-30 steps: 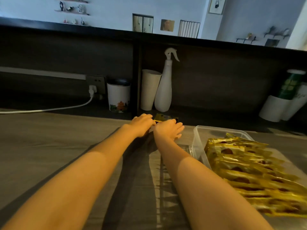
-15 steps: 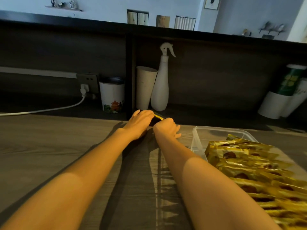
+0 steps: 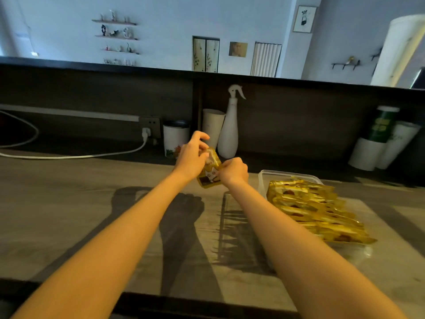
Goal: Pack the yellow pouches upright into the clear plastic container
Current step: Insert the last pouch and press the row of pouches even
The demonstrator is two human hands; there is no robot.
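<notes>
A yellow pouch [image 3: 209,174] hangs above the far middle of the table, held between both hands. My left hand [image 3: 192,155] grips its left side with thumb and fingers curled over the top. My right hand [image 3: 234,171] pinches its right edge. To the right stands the clear plastic container [image 3: 264,180], and a row of several yellow pouches [image 3: 310,210] stands upright on edge in it, running toward me. Its far end has a small gap behind the row.
Along the back ledge stand a white printed cup [image 3: 175,143], a plain paper cup [image 3: 212,126], a white spray bottle [image 3: 228,132] and stacked cups with a green can [image 3: 381,141] at the right. A white cable [image 3: 76,155] runs from a wall socket. The table's front edge [image 3: 184,302] lies close to me.
Both hands were low at the table's back edge on a pouch lying there. They have lifted it off the table and turned it up between them.
</notes>
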